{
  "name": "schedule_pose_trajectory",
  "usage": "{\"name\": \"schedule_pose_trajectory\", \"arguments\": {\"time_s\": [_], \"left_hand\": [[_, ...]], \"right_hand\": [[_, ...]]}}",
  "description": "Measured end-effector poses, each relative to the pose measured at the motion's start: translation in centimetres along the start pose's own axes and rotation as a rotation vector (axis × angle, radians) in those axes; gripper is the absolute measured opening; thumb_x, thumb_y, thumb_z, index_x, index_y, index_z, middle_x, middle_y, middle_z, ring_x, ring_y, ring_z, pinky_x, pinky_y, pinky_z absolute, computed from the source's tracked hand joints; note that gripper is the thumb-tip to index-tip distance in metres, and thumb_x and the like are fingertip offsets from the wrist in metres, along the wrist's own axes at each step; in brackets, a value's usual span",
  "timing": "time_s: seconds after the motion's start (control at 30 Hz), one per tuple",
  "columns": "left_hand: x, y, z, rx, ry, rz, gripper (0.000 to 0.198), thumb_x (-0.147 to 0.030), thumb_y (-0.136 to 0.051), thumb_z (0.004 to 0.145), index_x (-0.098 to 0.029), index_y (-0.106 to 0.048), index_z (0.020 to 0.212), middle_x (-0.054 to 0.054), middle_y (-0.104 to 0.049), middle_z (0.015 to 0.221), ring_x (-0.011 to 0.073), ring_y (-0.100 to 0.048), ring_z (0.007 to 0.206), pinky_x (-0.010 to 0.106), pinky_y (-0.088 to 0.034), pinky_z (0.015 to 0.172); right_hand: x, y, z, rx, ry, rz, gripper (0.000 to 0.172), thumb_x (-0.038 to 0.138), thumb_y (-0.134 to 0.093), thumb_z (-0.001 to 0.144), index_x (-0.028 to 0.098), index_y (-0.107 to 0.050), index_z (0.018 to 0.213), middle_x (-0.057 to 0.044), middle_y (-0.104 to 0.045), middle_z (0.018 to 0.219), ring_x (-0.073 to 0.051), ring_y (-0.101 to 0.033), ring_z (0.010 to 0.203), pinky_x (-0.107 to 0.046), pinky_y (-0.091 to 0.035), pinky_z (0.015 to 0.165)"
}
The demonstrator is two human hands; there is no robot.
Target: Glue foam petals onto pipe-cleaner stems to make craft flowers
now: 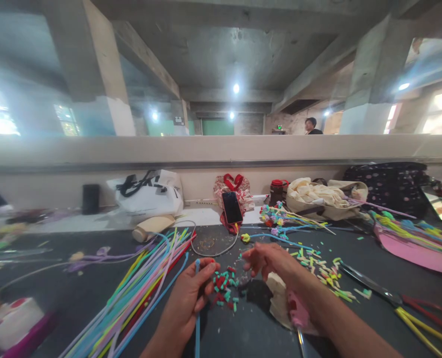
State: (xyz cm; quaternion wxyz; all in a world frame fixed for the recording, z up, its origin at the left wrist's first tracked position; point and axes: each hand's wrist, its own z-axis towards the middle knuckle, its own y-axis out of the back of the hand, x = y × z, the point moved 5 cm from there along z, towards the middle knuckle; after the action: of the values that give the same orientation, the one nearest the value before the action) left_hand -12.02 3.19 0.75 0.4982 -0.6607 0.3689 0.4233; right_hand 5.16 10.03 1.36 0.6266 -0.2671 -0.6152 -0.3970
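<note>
Pinching a blue stem in the left grip — near its upper end, with the rest hanging below. Hovering with the right grip, loose and half curled. Seeing red and green snippets scattered on the dark surface between both grips, bundled coloured stems left of the left grip — and scissors right of the right grip.

Single head-worn view, facing forward and down across the black tabletop from the wearer's side. Left hand and right hand appear close, low in frame; pale partition crosses mid-frame; concrete ceiling, well beyond, occupies the top
</note>
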Motion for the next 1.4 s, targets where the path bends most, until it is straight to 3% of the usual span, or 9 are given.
{"name": "schedule_pose_trajectory", "arguments": {"time_s": [0.07,0.13,0.23,0.37,0.53,0.67,0.97,1.17,1.4], "left_hand": [[0.2,-0.3,0.0,0.031,0.013,0.008,0.023,-0.028,-0.067,0.058,-0.014,-0.054,0.07,-0.005,-0.054,0.049,-0.0014,-0.031,0.029,0.009,-0.014,0.025],[0.4,-0.5,-0.1,0.058,0.021,0.017,0.024,-0.03,-0.066,0.058,-0.015,-0.053,0.071,-0.007,-0.049,0.043,-0.0007,-0.031,0.028,0.009,-0.014,0.026],[0.7,-0.7,0.0,0.085,0.028,0.024,0.024,-0.03,-0.066,0.059,-0.015,-0.051,0.07,-0.005,-0.054,0.047,-0.0005,-0.032,0.028,0.009,-0.014,0.027],[1.1,-0.9,-0.2,0.088,0.069,0.094,0.024,-0.03,-0.066,0.059,-0.015,-0.05,0.069,-0.005,-0.054,0.045,0.0001,-0.032,0.027,0.01,-0.012,0.028],[0.9,-1.6,-0.8,0.082,0.062,0.111,0.025,-0.027,-0.066,0.057,-0.016,-0.054,0.076,-0.008,-0.048,0.038,0.0012,-0.034,0.028,0.011,-0.013,0.029],[0.8,-1.8,-0.8,0.104,0.086,0.074,0.04,-0.024,-0.066,0.056,-0.016,-0.055,0.094,-0.005,-0.058,0.052,0.0007,-0.034,0.029,0.013,-0.013,0.029],[1.9,-1.8,-0.2,0.18,0.059,0.099,0.029,-0.024,-0.067,0.058,-0.011,-0.059,0.083,-0.002,-0.059,0.052,0.0,-0.035,0.032,0.014,-0.025,0.036],[2.4,-2.5,-0.5,0.278,0.119,0.191,0.026,-0.026,-0.066,0.059,-0.01,-0.059,0.077,-0.004,-0.055,0.047,-0.0005,-0.032,0.03,0.014,-0.019,0.034],[2.9,-1.7,0.6,0.221,0.062,0.16,0.025,-0.031,-0.068,0.056,-0.014,-0.051,0.062,-0.004,-0.056,0.047,0.0007,-0.032,0.03,0.015,-0.024,0.036]], "right_hand": [[0.6,-0.1,-0.1,-0.058,0.093,-0.166,0.029,0.035,-0.046,0.075,0.016,-0.067,0.067,-0.006,-0.065,0.073,-0.016,-0.058,0.066,-0.024,-0.041,0.053],[1.2,-0.2,-0.3,-0.119,0.179,-0.254,0.009,0.018,-0.058,0.063,0.019,-0.066,0.061,-0.004,-0.062,0.089,-0.018,-0.054,0.086,-0.027,-0.04,0.069],[1.6,-0.3,-0.4,-0.136,0.222,-0.267,0.03,0.003,-0.055,0.055,0.023,-0.067,0.072,-0.001,-0.059,0.098,-0.018,-0.049,0.094,-0.027,-0.036,0.078],[0.7,-0.2,0.0,-0.094,0.118,-0.174,0.021,0.009,-0.049,0.064,0.019,-0.066,0.073,0.0,-0.063,0.07,-0.014,-0.056,0.065,-0.026,-0.04,0.062],[0.2,-0.5,0.1,-0.044,0.033,-0.06,0.016,0.022,-0.051,0.07,0.015,-0.063,0.079,-0.001,-0.064,0.065,-0.01,-0.055,0.051,-0.019,-0.036,0.044],[0.4,-1.1,-0.3,-0.02,-0.014,0.091,0.02,0.03,-0.059,0.067,0.013,-0.063,0.079,-0.001,-0.063,0.064,-0.008,-0.054,0.05,-0.018,-0.036,0.044],[0.8,-2.3,-0.7,0.069,-0.022,0.365,0.027,0.036,-0.059,0.072,0.012,-0.064,0.083,-0.005,-0.064,0.069,-0.01,-0.056,0.055,-0.018,-0.036,0.046],[0.8,-3.0,-0.8,0.098,0.056,0.305,0.027,0.035,-0.056,0.074,0.012,-0.064,0.086,-0.004,-0.063,0.07,-0.011,-0.056,0.061,-0.023,-0.04,0.056],[2.2,-2.9,-0.9,0.048,0.125,0.091,0.022,0.03,-0.054,0.072,0.015,-0.064,0.085,-0.003,-0.063,0.075,-0.013,-0.057,0.068,-0.023,-0.042,0.057]]}}
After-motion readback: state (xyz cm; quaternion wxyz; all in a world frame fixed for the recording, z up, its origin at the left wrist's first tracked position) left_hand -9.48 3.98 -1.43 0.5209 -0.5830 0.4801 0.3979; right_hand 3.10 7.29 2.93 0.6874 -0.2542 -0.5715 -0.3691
